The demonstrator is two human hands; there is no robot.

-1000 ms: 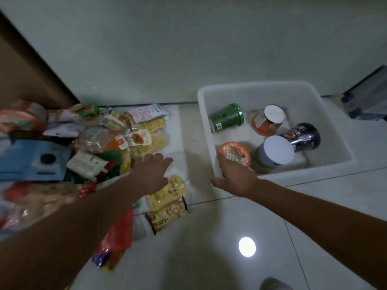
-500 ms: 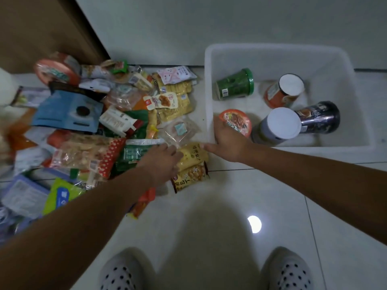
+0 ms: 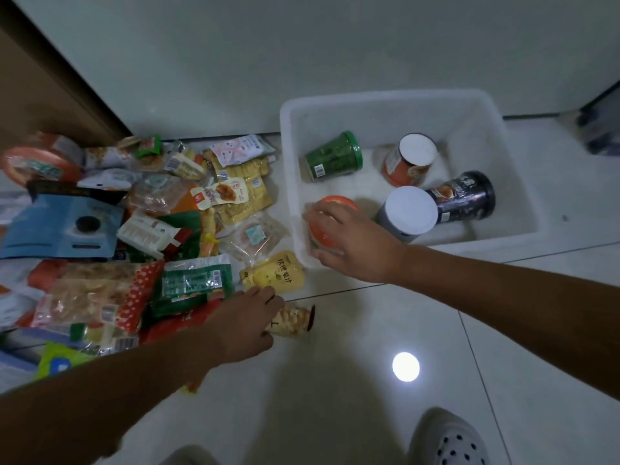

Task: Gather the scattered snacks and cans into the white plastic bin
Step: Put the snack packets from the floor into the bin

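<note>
1. Bin: white, open-topped, standing on the tiled floor against the wall, right of the snack pile.

2. Bin contents:
- Green cup, on its side, at the far left.
- White-based cup, tipped over, base toward the camera, far centre.
- Black cup, on its side, right of centre.
- White-lidded can, touching the black cup, near centre.
- Orange cup, in the near left corner, against the bin wall.

3. Right hand: reaches over the bin's near rim. The fingers are spread and curved over the top of the orange cup and hold it.

4. Left hand: palm down at the near right edge of the snack pile. It covers the left end of a brown pouch lying on the floor. The fingertips reach the lower edge of a yellow pouch. Whether the hand grips either pouch cannot be told; the fingers are partly hidden beneath it.

5. Snack pile: overlapping packets on the floor, outside the bin. It includes a blue pouch, a green pack and a red dotted bag. The yellow pouch lies just beside the bin's near left corner.

6. A perforated shoe shows at the bottom right.
</note>
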